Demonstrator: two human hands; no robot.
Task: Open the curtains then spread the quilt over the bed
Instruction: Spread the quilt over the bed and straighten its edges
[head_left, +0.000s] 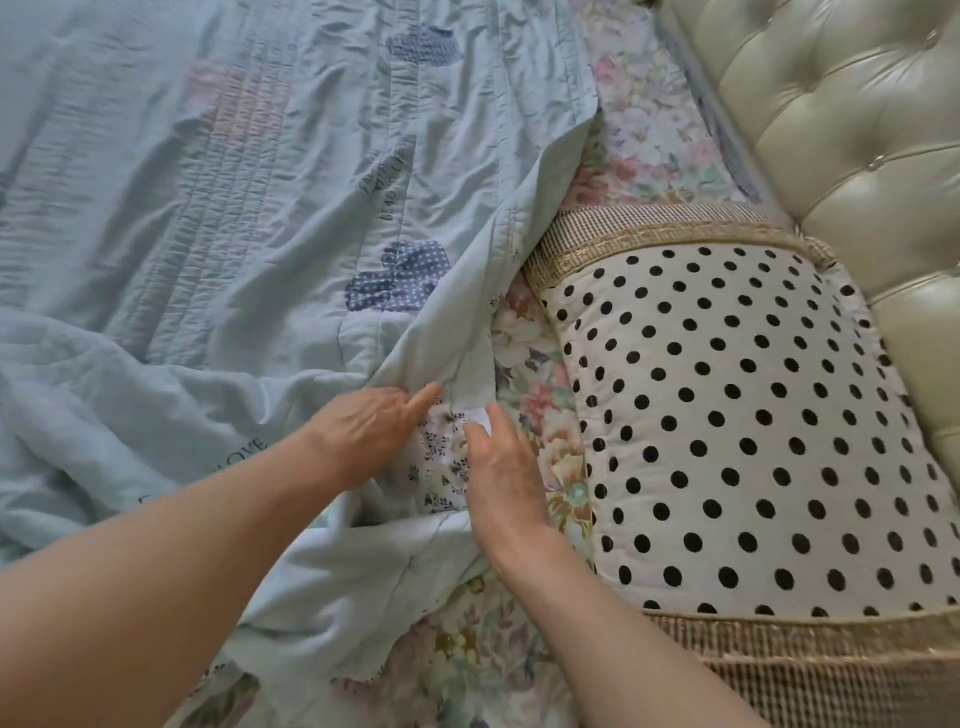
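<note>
A pale blue quilt (234, 197) with dotted navy patches covers most of the bed, wrinkled, its right edge folded back near the pillow. Its white floral underside (441, 462) shows between my hands. My left hand (363, 431) lies on the quilt's folded corner, index finger stretched toward the fold, the other fingers hidden under the cloth. My right hand (501, 478) rests flat beside it, fingers straight, tips touching the floral underside. The flowered bed sheet (649, 119) is bare along the right.
A white pillow with black dots and gold woven trim (727, 415) lies at the right, against a cream tufted headboard (841, 114). The quilt bunches in thick folds at the lower left (104, 415).
</note>
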